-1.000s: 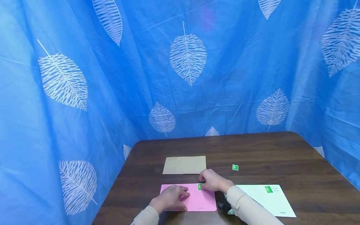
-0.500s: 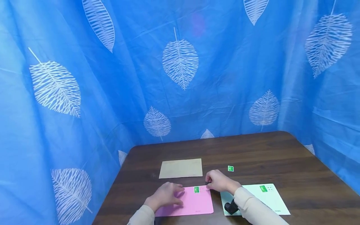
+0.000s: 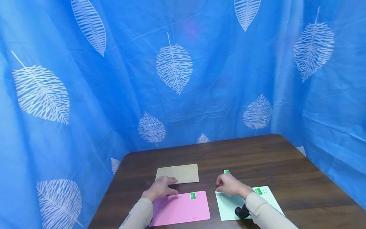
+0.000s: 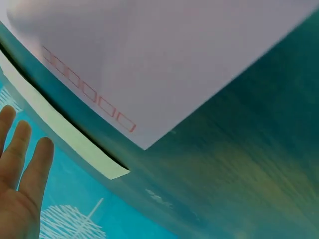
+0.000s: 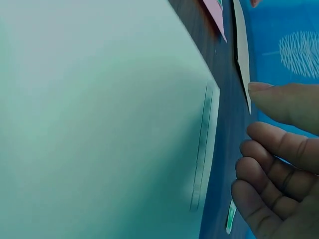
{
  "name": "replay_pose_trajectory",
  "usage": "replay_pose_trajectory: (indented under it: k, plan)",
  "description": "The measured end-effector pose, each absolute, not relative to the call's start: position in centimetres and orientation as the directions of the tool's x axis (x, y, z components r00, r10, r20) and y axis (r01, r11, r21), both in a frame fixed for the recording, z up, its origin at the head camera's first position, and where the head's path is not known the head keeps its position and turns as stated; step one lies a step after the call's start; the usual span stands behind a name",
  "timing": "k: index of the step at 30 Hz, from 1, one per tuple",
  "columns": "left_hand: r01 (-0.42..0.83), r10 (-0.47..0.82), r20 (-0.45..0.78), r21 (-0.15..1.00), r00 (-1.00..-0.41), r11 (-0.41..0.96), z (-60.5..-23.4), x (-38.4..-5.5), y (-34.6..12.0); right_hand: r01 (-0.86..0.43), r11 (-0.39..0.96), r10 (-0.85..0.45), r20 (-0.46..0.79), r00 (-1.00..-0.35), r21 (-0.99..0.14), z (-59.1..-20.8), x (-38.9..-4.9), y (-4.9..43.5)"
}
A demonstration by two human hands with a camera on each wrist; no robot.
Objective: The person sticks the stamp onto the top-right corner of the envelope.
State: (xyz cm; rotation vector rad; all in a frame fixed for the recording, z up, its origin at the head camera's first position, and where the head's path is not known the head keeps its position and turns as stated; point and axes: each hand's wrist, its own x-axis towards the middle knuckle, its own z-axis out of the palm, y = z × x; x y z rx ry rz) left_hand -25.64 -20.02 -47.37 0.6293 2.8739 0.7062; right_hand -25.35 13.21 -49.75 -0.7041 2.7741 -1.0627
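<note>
My left hand (image 3: 161,187) hovers over the upper left of the pink envelope (image 3: 180,213), its fingertips overlapping the tan envelope (image 3: 187,173) behind. In the left wrist view its fingers are straight and spread. My right hand (image 3: 230,184) hangs over the far edge of the pale green envelope (image 3: 230,208), just in front of a loose green stamp (image 3: 226,171). Seen from the right wrist, the thumb (image 5: 279,102) stands apart from loosely bent fingers, with nothing between them. A green stamp (image 3: 193,196) lies at the pink envelope's upper right, and another stamp (image 3: 258,191) on the pale green one.
The dark wooden table (image 3: 200,156) bears all the envelopes. A blue curtain (image 3: 120,95) with white leaf prints surrounds its back and sides. A small black device (image 3: 242,211) sits at my right wrist, over the pale green envelope.
My right hand has left the stamp on the pink envelope and moved right toward the loose stamp. My left hand has drawn back from the envelope's middle toward the tan envelope.
</note>
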Motion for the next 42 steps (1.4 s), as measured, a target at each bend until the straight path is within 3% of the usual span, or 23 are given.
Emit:
replay_pose_trajectory:
  k: [23,42]
  plan:
    - [0.238,0.294,-0.072,0.422,-0.953,0.875,-48.8,-31.9,-21.2,-0.314,0.685,-0.364,0.064,-0.929,-0.657,-49.7,-23.6,18.2]
    - [0.201,0.258,-0.1,0.385,-0.961,0.901,-49.8,-32.3,-20.5,-0.256,0.721,-0.307,0.034,-0.951,-0.644,-49.7,-24.2,18.5]
